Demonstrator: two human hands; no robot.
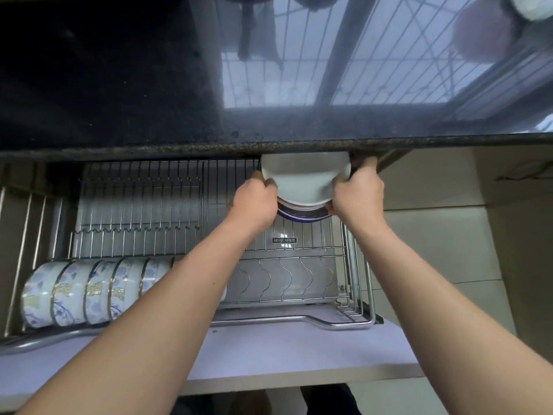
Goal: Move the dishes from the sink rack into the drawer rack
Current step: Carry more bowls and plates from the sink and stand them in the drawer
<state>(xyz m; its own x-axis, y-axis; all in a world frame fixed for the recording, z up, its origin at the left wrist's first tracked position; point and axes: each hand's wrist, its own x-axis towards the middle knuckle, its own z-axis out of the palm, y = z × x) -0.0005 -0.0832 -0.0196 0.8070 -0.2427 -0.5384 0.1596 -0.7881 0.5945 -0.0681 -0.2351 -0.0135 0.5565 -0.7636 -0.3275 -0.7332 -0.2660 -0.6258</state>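
Glossy glazed plates [302, 181], shiny wire rack [140, 211], polished speckled stone countertop [119, 85]

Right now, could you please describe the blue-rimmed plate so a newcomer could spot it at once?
Find the pulled-out drawer rack under the dark countertop. At its back right, both hands grip a stack of plates. The blue-rimmed plate is the nearest one, behind plain white plates; only its lower edge shows.

countertop [119, 85]: dark speckled stone, glossy | reflects barred window [359, 55] | cabinet wall [449, 235]: pale, right
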